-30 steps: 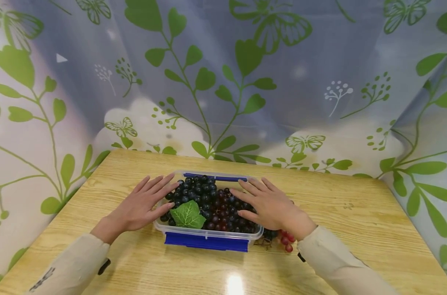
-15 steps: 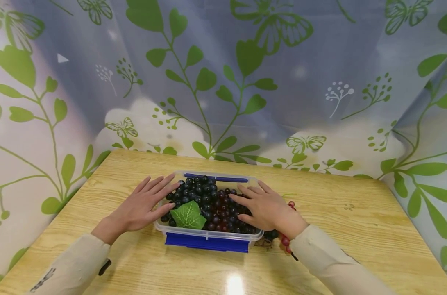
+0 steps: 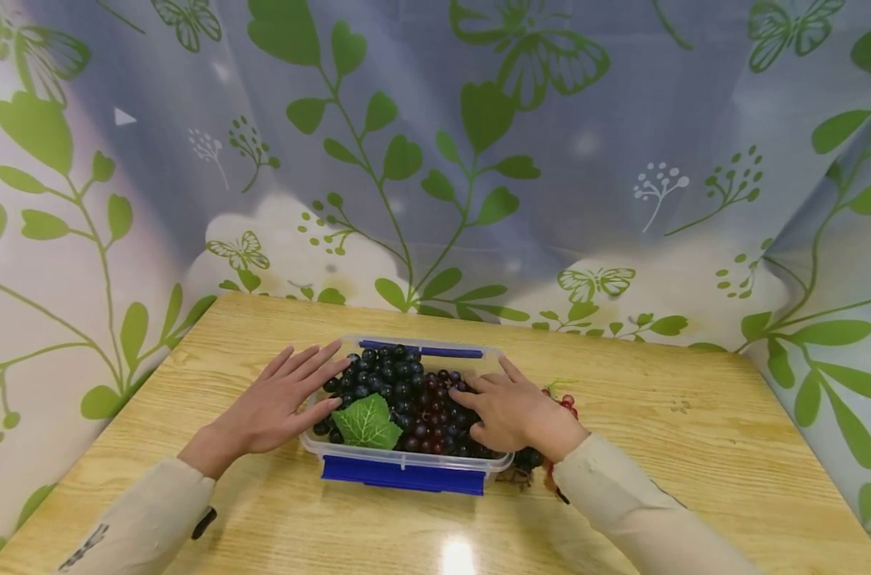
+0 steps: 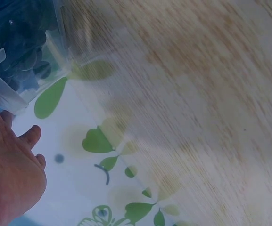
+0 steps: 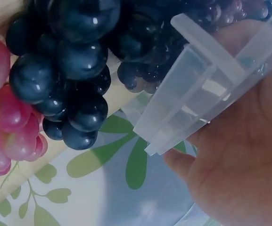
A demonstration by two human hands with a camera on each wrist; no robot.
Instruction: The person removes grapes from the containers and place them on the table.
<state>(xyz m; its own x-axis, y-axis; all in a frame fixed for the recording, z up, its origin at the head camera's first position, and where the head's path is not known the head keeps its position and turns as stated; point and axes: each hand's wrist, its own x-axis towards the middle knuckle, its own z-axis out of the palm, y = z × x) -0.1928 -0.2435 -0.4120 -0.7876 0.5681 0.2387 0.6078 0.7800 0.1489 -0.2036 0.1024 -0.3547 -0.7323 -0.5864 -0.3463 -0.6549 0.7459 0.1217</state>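
Observation:
A clear plastic food box (image 3: 402, 458) with blue clips stands on the table, full of black grapes (image 3: 381, 375) and dark red grapes (image 3: 428, 415). On top of them lies a green leaf (image 3: 368, 421). My left hand (image 3: 273, 399) rests at the box's left end, fingers extended over its rim toward the black grapes. At the opposite end, my right hand (image 3: 512, 411) reaches over the rim, its slightly bent fingertips on the grapes. The right wrist view has the palm (image 5: 239, 160) beside the clear side flap (image 5: 187, 89); most fingers there are hidden.
Outside the box, partly behind my right forearm, lie more black grapes (image 5: 79, 70) and a pinkish-red bunch (image 5: 13, 122). The wooden table (image 3: 679, 463) meets a leaf-patterned curtain (image 3: 435, 200) along its back and sides.
My right hand has shifted left and inward over the grapes, its fingers bending a little. More of the red bunch shows behind its wrist. The left hand and box stay put.

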